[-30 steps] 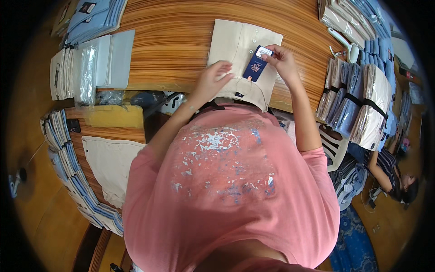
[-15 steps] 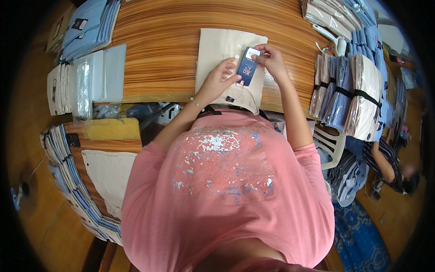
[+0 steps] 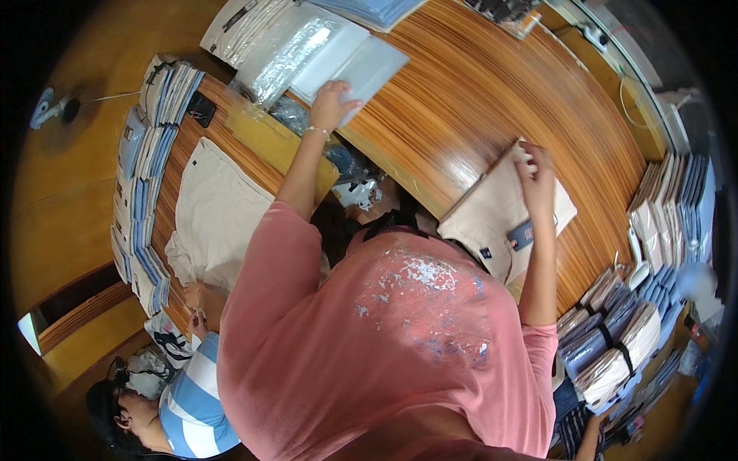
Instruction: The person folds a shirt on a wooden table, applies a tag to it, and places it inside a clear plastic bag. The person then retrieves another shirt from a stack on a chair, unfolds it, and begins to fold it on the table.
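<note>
My left hand (image 3: 334,106) reaches to the near edge of a stack of translucent plastic bags (image 3: 375,71) at the back left. Its fingers are bent over the bags, with the thumb at their edge. On the right, my right hand (image 3: 536,178) grips the far edge of a folded beige garment (image 3: 484,211) with curled fingers. A dark blue hang tag (image 3: 521,235) lies on the garment, partly behind my right wrist. Lower on the cloth sits a small black label (image 3: 485,252).
Packed garments (image 3: 615,338) are stacked at the right, with more piles (image 3: 142,223) along the left. A beige garment (image 3: 215,207) lies spread on the left table, near a phone (image 3: 201,109). Another person (image 3: 196,399) works at the lower left. Between the tables is a gap (image 3: 369,188).
The view has turned left. My left hand has left the hang tag and moved to the plastic bags. My right hand has let go of the tag and now grips the garment's far edge.
</note>
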Tool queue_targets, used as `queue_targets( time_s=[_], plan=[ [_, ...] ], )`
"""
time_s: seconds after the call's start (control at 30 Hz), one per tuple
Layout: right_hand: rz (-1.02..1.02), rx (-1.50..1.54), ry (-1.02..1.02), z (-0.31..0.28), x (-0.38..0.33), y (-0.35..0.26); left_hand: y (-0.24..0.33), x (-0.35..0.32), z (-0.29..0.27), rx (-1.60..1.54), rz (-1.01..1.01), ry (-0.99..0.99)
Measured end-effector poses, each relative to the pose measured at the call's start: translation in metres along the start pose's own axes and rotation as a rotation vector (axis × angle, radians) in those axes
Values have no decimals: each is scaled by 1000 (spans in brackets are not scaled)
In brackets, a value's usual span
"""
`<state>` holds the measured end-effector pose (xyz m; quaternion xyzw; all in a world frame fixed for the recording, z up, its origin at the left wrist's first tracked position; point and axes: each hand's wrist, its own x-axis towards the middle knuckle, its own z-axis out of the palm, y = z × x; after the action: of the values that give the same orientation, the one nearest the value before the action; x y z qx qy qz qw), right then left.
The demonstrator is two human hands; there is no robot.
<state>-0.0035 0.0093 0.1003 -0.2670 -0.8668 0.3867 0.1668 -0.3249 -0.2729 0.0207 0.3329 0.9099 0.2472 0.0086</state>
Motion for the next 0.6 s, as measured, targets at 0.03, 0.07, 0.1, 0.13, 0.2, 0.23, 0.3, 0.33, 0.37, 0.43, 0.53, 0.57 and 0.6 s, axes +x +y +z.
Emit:
queue_targets(
  time_s=[0.03,0.07,0.1,0.13,0.2,0.23,0.3,0.33,0.37,0.43,0.53,0.57,0.6],
  plan=[
    [-66,3,-75,19,14,-6,0,0,1,30,10,-20],
    [-102,72,-152,43,25,-8,-2,4,1,-69,8,-16],
    [-140,141,-233,65,36,-14,-3,10,-7,-155,-25,-7],
    [-197,91,-308,77,43,-35,-4,17,-17,-241,-62,0],
    [-313,59,-437,101,53,-68,-19,29,-39,-198,24,294],
    [-364,74,-500,115,56,-74,-30,34,-54,45,44,516],
    [-379,124,-654,140,55,-92,-70,28,-73,462,-200,823],
    [-386,149,-731,150,53,-100,-103,25,-73,544,-361,938],
    [-396,144,-765,157,51,-103,-122,22,-72,78,-557,924],
    [-418,130,-826,166,49,-108,-138,22,-77,-880,-866,794],
    [-425,121,-862,172,54,-103,-116,9,-64,-1580,-561,631],
    [-424,139,-872,175,54,-100,-109,5,-60,-1553,-576,643],
    [-392,151,-887,176,55,-101,-103,-2,-56,-1521,-593,663]
  ],
)
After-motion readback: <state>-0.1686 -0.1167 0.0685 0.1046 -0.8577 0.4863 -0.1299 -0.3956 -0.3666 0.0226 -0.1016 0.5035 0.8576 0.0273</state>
